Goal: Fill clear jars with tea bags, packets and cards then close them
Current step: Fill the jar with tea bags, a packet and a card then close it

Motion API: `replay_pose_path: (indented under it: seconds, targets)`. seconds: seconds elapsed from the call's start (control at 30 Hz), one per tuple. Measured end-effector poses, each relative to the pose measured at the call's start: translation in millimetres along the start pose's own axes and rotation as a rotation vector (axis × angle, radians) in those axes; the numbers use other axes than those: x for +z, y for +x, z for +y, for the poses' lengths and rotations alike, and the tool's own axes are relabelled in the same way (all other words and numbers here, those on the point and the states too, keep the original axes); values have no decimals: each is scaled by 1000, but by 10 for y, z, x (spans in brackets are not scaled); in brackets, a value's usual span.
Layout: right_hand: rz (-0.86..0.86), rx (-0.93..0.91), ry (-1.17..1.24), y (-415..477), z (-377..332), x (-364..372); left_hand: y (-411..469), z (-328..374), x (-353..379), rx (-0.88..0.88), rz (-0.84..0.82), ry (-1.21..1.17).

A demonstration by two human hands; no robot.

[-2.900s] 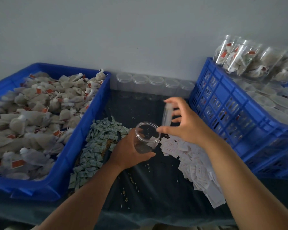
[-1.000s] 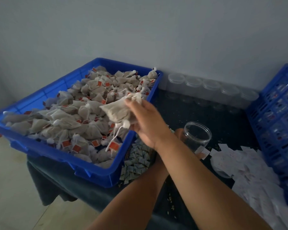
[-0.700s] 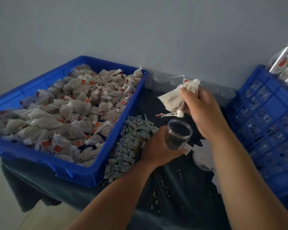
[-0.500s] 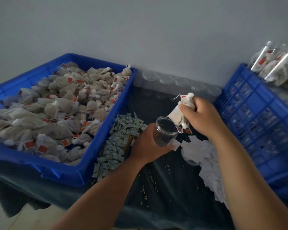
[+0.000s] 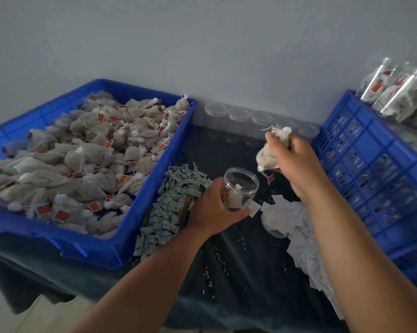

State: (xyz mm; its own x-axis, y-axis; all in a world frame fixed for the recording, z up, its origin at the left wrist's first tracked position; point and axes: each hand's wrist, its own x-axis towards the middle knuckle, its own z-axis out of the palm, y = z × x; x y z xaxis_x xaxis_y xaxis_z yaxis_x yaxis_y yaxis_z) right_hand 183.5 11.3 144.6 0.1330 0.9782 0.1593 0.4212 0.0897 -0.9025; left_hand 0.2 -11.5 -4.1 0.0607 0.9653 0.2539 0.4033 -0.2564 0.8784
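My left hand (image 5: 213, 207) grips a clear jar (image 5: 240, 188) just above the dark table, its mouth open and tilted toward me. One tea bag with a red tag lies inside the jar. My right hand (image 5: 296, 164) is raised above and to the right of the jar, clutching a bunch of tea bags (image 5: 270, 152) whose red tag dangles on its string. A heap of green packets (image 5: 176, 200) lies left of the jar and white cards (image 5: 298, 227) spread to its right.
A blue tray (image 5: 121, 246) full of tea bags fills the left. Empty clear jars (image 5: 238, 116) line the wall. A blue crate (image 5: 375, 164) stands at the right, with filled jars (image 5: 402, 94) stacked behind it. Loose grains dot the dark cloth (image 5: 226, 272).
My right hand took tea bags from the blue tray and carried them over the jar. One tea bag now lies in the jar, and the hand has lifted away with the others.
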Motion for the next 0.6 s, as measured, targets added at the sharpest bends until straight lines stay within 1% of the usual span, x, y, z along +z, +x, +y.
replay_pose_path:
  seconds: [0.07, 0.17, 0.27, 0.3, 0.37, 0.43, 0.47, 0.53, 0.6]
  targets:
    - [-42, 46, 112, -28, 21, 77, -4, 8, -1, 10, 0, -1]
    - [-43, 39, -11, -102, 100, 266, -6, 8, 3, -3, -12, -18]
    - [-118, 27, -134, -158, 183, 406, -13, 10, 1, -14, -26, -12]
    - [-115, 11, -150, -161, 185, 425, -11, 3, 4, -21, -27, -4]
    - [-47, -38, -176, -144, 165, 403, 1, -19, 22, -38, -20, 2]
    - [16, -127, -225, -108, 140, 335, 14, -37, 35, -37, -14, 12]
    - [12, -167, -265, -97, 125, 296, 11, -34, 33, -33, -8, 16]
    - [-89, -202, -397, -102, 114, 240, 27, -64, 45, -33, -13, 2]
    - [-236, -204, -604, -131, 133, 235, 19, -64, 51, -43, -19, -13]
